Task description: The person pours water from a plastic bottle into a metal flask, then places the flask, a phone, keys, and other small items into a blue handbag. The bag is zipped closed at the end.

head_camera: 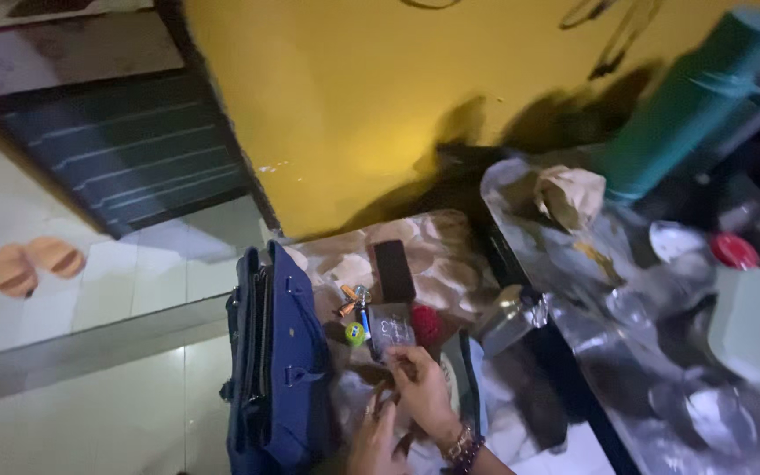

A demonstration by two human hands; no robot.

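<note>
My right hand (422, 391), with beaded bracelets at the wrist, pinches the near edge of a small dark box (390, 325) that lies on a patterned cloth (437, 281). My left hand (371, 440), with a ring on one finger, sits just below and beside it, fingers curled; blur hides what they hold. A dark phone (393, 270) lies beyond the box. A bunch of keys with a green round fob (354, 317) is to the left of the box, and a red round thing (426, 325) is to its right.
A dark blue bag (279, 369) stands upright left of the cloth. To the right, a shiny counter (591, 334) holds a teal flask (688, 105), crumpled paper (571, 195), a red-capped container (736, 252) and metal dishes. A yellow wall is behind; sandals (35, 262) lie on the tiled floor.
</note>
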